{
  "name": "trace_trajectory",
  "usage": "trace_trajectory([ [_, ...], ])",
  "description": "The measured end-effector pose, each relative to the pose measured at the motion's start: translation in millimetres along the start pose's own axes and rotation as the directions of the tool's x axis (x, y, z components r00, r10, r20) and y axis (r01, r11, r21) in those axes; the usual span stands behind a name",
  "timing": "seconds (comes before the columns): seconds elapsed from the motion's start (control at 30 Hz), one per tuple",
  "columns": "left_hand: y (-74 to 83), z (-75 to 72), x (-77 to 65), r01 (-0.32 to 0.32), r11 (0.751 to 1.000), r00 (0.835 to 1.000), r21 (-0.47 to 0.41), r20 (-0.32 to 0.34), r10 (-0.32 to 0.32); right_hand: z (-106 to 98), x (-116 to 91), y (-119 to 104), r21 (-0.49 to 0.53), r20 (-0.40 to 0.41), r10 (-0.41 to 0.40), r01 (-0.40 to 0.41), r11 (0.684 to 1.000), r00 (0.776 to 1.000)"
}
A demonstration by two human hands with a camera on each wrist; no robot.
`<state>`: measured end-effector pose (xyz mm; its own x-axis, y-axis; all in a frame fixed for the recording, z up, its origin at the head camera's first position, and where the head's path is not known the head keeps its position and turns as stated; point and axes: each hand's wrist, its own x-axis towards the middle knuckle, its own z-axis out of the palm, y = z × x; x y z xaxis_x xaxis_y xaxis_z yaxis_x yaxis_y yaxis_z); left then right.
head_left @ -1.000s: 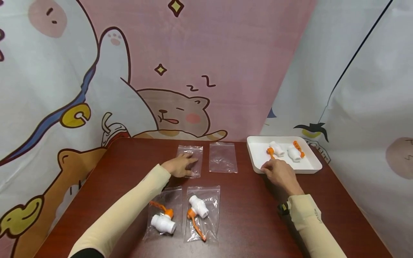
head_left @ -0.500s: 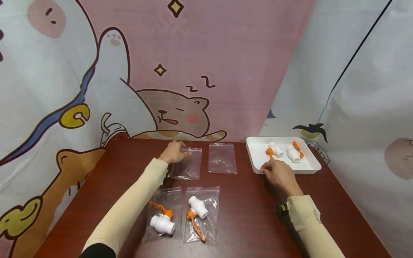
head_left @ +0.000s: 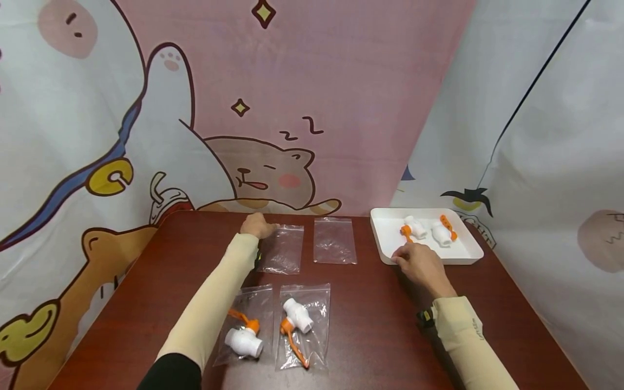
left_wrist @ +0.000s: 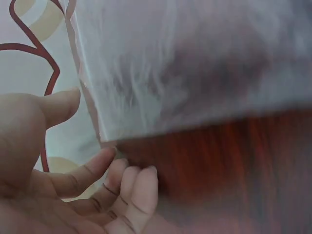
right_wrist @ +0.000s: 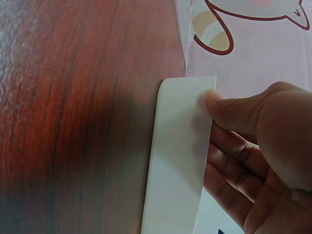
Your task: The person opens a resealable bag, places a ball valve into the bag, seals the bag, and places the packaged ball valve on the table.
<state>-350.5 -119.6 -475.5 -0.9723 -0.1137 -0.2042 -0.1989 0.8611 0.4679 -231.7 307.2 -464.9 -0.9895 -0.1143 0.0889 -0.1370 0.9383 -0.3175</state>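
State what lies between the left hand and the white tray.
In the head view, two clear bags lie side by side on the table between the left hand and the white tray.

Dark reddish-brown tabletop (head_left: 375,336) with visible wood grain, its far edge meeting a pink-and-white wall covering (head_left: 370,108). Printed motifs include a sleeping cartoon animal (head_left: 278,176), a yellow bell (head_left: 99,181) beneath a blue band (head_left: 58,194), and four-pointed stars (head_left: 264,13). Lighting appears diffuse.

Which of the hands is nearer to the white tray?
Right. The right hand grips the white tray by its near wall; the left hand is left of it, beside a clear plastic bag.
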Motion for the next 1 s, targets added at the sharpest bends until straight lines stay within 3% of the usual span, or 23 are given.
trace_trajectory([
  [0.23, 4.4, 8.7, 4.5, 0.004, 0.995, 1.0, 0.099, -0.022, -0.002, -0.5, -1.1, -1.1, 0.004, -0.002, 0.002, -0.002, 1.0, 1.0],
  [0.37, 5.6, 10.4, 6.7, 0.02, 0.996, 0.999, 0.084, -0.029, -0.017, -1.2, -1.7, -1.3, 0.004, -0.004, -0.001, 0.001, 1.0, 1.0],
  [0.67, 6.6, 12.0, 9.4, 0.072, 0.997, 0.994, -0.006, -0.087, -0.073, -1.3, -1.1, -0.8, 0.002, -0.012, -0.008, 0.008, 1.0, 1.0],
  [1.0, 2.6, 11.9, 7.4, 0.005, 0.981, 0.994, -0.194, -0.103, -0.025, -1.1, -2.7, -1.4, -0.001, -0.026, -0.023, 0.023, 1.0, 0.999],
])
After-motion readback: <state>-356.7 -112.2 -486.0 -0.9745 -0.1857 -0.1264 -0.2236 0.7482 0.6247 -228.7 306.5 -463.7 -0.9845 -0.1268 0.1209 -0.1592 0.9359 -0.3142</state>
